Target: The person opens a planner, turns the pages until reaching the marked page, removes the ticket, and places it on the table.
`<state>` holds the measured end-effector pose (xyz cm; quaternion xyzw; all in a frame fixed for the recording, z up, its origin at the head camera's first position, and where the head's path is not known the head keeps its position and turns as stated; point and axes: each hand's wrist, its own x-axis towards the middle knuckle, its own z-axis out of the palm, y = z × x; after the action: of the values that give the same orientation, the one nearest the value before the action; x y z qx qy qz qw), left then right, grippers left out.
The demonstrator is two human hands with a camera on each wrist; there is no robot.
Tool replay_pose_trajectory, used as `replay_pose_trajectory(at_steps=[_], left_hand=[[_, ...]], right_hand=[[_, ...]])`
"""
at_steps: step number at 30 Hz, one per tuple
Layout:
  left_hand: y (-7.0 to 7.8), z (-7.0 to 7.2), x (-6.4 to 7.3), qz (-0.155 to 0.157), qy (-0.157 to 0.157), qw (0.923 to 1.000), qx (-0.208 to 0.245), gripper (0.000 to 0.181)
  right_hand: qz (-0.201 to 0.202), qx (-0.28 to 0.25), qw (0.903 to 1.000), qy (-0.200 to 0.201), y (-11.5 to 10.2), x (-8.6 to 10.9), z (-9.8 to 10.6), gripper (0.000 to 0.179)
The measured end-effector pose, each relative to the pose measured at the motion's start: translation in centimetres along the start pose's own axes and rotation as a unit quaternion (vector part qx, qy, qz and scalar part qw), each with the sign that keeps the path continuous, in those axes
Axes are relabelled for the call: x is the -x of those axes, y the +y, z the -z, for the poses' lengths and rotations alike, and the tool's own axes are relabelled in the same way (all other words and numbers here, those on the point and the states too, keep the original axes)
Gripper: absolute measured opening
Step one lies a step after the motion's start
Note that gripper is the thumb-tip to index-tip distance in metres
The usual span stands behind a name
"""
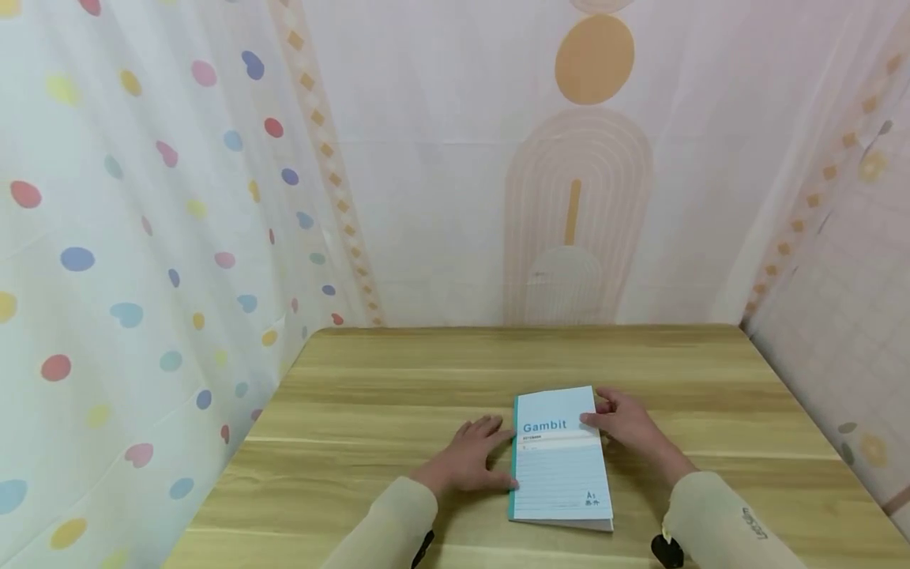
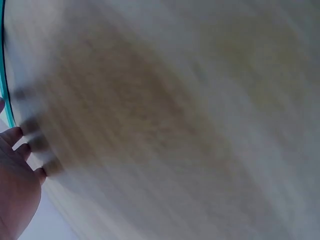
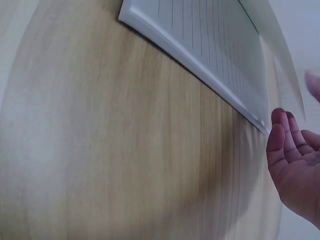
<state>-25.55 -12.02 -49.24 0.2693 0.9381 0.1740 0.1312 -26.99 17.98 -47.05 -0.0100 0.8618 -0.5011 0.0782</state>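
Observation:
A pale notebook (image 1: 558, 466) with the word Gambit and a teal spine lies on the wooden table. Its front cover (image 3: 272, 30) is raised a little along the right side, and lined pages (image 3: 200, 35) show beneath it. My right hand (image 1: 629, 423) holds the cover's right edge near the top corner, thumb on the front and fingers behind the edge. At the spine, my left hand (image 1: 472, 458) rests on the table with fingers spread, its thumb and index fingertips touching the teal strip (image 2: 6, 85).
The wooden table (image 1: 341, 442) extends around the notebook on every side. A curtain with coloured dots (image 1: 178, 237) hangs at the left. Behind the table's far edge hangs a pale patterned curtain (image 1: 441, 197), with another curtain (image 1: 846, 316) on the right.

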Motion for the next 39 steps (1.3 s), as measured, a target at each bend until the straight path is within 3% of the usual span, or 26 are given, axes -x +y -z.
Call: replay_pose_trajectory(at_steps=[4,11,17,26,39], left_hand=[[-0.1,-0.4,0.1,-0.005,-0.001,1.0000,0.000,0.086],[-0.2,-1.0,-0.3,-0.012,-0.001,0.9999,-0.008,0.085],[0.0,-1.2,-0.7,-0.015,0.004,0.9996,-0.022,0.085],[0.4,-1.5,-1.3,-0.019,0.013,0.9989,-0.041,0.085],[1.0,-0.9,-1.5,-0.003,0.003,0.9996,-0.029,0.083]], right_hand=[[-0.030,-0.038,0.9988,-0.002,0.5,-0.7,-0.4,0.068],[-0.025,-0.069,0.9970,0.023,0.7,-2.1,0.1,0.042],[-0.050,-0.108,0.9919,0.044,0.2,-3.1,0.5,0.033],[-0.058,-0.101,0.9927,0.031,-0.5,-3.7,1.4,0.038],[-0.071,-0.169,0.9831,0.006,-3.3,-3.6,1.4,0.048]])
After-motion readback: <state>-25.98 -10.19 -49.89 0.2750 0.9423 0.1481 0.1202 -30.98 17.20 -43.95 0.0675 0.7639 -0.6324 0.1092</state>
